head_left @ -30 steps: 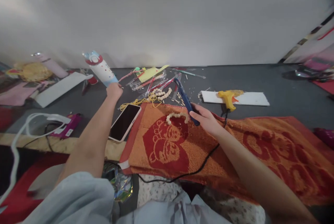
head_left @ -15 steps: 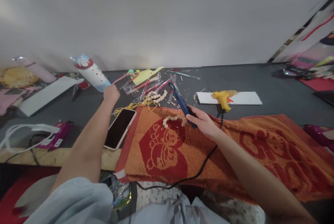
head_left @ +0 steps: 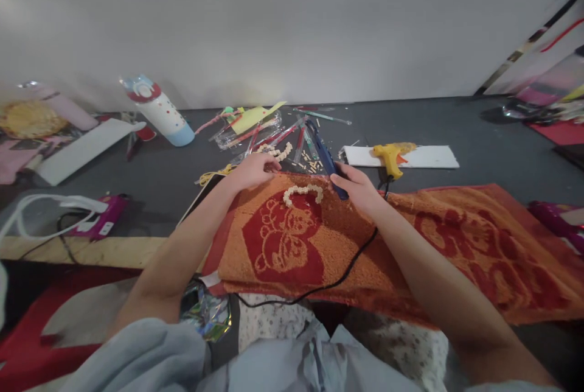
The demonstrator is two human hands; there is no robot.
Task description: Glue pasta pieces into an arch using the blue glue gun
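My right hand (head_left: 358, 188) is closed round a long dark-blue tool (head_left: 326, 157) shaped like a utility knife, its far end pointing up and left over the table. My left hand (head_left: 255, 171) reaches over the towel's far edge, fingers bent and a little apart, with nothing visible in them. Just beyond it lies a strand of small cream pieces (head_left: 283, 151). Another cream strand, curved into an arch (head_left: 303, 192), rests on the orange and red towel (head_left: 347, 240) between my hands. Loose cream bits (head_left: 310, 164) are scattered beyond the towel.
A yellow glue gun (head_left: 390, 157) lies on a white strip (head_left: 435, 156) at right, its black cable crossing the towel. Plastic packets (head_left: 264, 130), yellow cord (head_left: 212, 176), a dotted bottle (head_left: 164, 115) and a partly covered phone (head_left: 198, 200) are at left. A purple power strip (head_left: 107, 217) sits farther left.
My left hand has moved right, from beside the bottle and pink cord to the towel's far edge. The right hand still holds the blue tool, shifted slightly. The view has tilted a little.
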